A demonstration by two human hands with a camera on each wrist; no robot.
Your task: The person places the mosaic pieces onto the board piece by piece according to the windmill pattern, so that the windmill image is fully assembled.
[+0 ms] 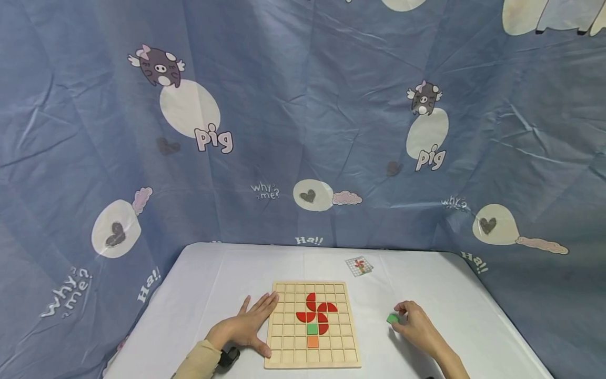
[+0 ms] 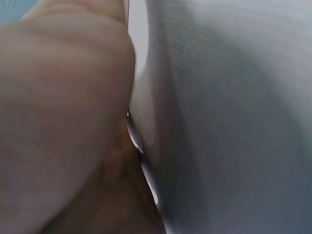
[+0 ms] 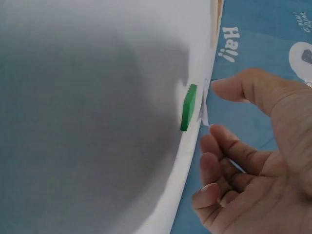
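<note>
A wooden grid board [image 1: 288,343] lies flat on the table. Red quarter-circle pieces [image 1: 305,316] form a pinwheel on it, above a green square [image 1: 312,329] and an orange square [image 1: 313,341]. With fingers spread, my left hand [image 1: 246,327] rests along the board's left edge, touching it at the fingertips and thumb. The left wrist view shows only blurred skin and white cloth. Right of the board, my right hand [image 1: 416,327] hovers by a loose green tile [image 1: 392,318]. In the right wrist view, thumb and bent fingers stand apart, with the green tile [image 3: 189,108] beyond them on the table.
A small printed card [image 1: 359,266] with a pinwheel pattern lies behind the board, to the right. White cloth covers the table [image 1: 236,268]. A blue curtain [image 1: 307,131] with pig prints hangs behind and at both sides.
</note>
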